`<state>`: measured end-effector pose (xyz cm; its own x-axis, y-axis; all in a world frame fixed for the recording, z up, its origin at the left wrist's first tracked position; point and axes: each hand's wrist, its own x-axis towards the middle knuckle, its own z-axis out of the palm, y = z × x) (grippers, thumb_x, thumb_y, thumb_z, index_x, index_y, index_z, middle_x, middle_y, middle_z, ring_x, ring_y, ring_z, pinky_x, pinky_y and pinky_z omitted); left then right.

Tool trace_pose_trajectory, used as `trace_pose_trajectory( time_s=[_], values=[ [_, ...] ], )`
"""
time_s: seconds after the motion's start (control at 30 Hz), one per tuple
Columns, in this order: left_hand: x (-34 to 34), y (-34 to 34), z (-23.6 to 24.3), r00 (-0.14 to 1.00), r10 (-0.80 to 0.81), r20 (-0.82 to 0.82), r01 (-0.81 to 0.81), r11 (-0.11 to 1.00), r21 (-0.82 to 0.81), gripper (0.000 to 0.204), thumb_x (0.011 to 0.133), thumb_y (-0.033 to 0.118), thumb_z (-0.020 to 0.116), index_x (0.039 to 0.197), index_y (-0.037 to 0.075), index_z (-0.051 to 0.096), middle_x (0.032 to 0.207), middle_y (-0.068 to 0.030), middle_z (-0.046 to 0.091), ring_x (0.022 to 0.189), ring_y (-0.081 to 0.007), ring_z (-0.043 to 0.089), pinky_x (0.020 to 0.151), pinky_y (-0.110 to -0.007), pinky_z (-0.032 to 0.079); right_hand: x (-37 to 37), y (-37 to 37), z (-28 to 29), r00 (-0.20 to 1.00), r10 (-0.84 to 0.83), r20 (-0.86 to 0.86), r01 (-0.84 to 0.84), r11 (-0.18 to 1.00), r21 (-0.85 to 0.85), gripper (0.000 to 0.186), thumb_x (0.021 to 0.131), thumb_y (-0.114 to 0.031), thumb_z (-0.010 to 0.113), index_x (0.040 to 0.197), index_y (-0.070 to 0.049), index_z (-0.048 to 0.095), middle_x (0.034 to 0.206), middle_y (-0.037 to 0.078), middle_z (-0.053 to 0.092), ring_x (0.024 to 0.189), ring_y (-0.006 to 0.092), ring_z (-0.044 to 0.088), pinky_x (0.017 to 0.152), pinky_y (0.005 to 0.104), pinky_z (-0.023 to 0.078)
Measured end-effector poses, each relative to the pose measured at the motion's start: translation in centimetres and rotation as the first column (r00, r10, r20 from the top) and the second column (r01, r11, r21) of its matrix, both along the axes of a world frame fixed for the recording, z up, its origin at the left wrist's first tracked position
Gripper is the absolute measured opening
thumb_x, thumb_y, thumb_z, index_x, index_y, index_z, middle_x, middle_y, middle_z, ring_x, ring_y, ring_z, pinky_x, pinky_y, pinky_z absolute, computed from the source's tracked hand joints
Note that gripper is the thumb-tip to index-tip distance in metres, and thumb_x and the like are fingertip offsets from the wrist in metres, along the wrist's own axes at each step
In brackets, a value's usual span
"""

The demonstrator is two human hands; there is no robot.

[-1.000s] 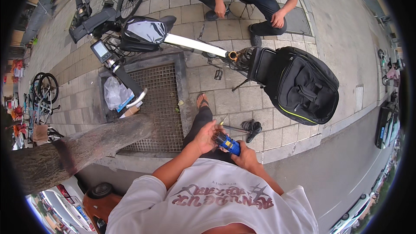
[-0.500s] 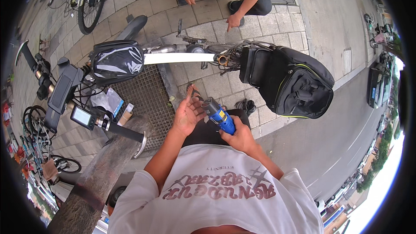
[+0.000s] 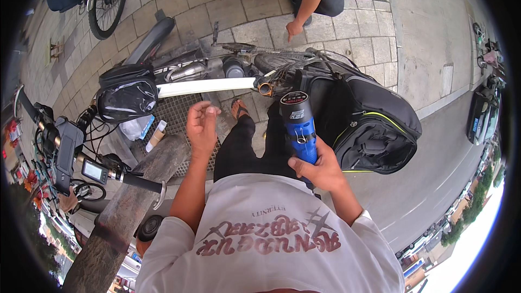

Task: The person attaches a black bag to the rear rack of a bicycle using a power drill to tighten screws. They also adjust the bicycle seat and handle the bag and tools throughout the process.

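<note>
In my right hand (image 3: 324, 169) is a blue and black cylindrical device (image 3: 299, 125), held upright with my fingers wrapped round its blue lower part. Its round black end faces up. My left hand (image 3: 202, 130) is raised with loosely bent fingers and nothing visible in it. It hovers just on the near side of the bicycle's white frame tube (image 3: 206, 87), apart from it. An orange clamp (image 3: 265, 89) rings the open seat tube beyond the device. Behind that, a large black bag (image 3: 374, 125) sits at the bicycle's rear.
Across the bicycle a person crouches, one hand (image 3: 294, 29) pointing down. A black handlebar bag (image 3: 127, 93), a display (image 3: 95, 171) and a grip (image 3: 142, 183) are at left. A wooden beam (image 3: 116, 228) runs beside me, near a bottle (image 3: 156, 135) on a metal grate (image 3: 184, 109).
My right hand has lifted the device and moved right, turning it more upright. My left hand has moved left, away from it, its fingers curling. The view has shifted slightly.
</note>
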<state>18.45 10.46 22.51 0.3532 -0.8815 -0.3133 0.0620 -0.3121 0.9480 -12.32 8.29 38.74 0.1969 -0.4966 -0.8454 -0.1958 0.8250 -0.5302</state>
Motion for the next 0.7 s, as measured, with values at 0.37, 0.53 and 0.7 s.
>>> trace_pose_trajectory(
  time_s=[0.37, 0.53, 0.7],
  values=[
    [-1.6, -12.0, -5.4, 0.557, -0.15, 0.817, 0.249, 0.968, 0.007, 0.023, 0.091, 0.017, 0.077, 0.109, 0.004, 0.071, 0.079, -0.006, 0.072, 0.068, -0.0212, 0.07, 0.069, -0.034, 0.056, -9.5, -8.9, 1.6, 0.799, -0.447, 0.401, 0.479, 0.878, 0.024, 0.07, 0.083, -0.013, 0.083, 0.136, 0.008, 0.041, 0.077, 0.013, 0.061, 0.064, 0.0225, 0.066, 0.061, 0.0372, 0.056],
    [-2.6, -12.9, -5.3, 0.357, -0.222, 0.907, 0.27, 0.955, 0.127, 0.021, 0.085, 0.023, 0.078, 0.099, 0.009, 0.074, 0.068, 0.0015, 0.066, 0.062, -0.0211, 0.065, 0.06, -0.035, 0.05, -11.9, -11.6, -0.1, 0.743, -0.549, 0.383, 0.6, 0.8, -0.018, 0.069, 0.086, -0.024, 0.081, 0.134, 0.006, 0.04, 0.071, 0.012, 0.057, 0.052, 0.0234, 0.063, 0.053, 0.0405, 0.058],
    [-2.8, -13.7, -4.9, 0.26, -0.313, 0.913, 0.337, 0.916, 0.218, 0.021, 0.086, 0.031, 0.077, 0.095, 0.013, 0.075, 0.064, 0.0055, 0.06, 0.062, -0.0208, 0.062, 0.061, -0.036, 0.048, -12.6, -12.9, -4.0, 0.704, -0.549, 0.451, 0.587, 0.807, 0.067, 0.067, 0.089, -0.029, 0.078, 0.134, 0.005, 0.04, 0.07, 0.012, 0.055, 0.047, 0.0229, 0.059, 0.047, 0.0408, 0.056]
  ],
)
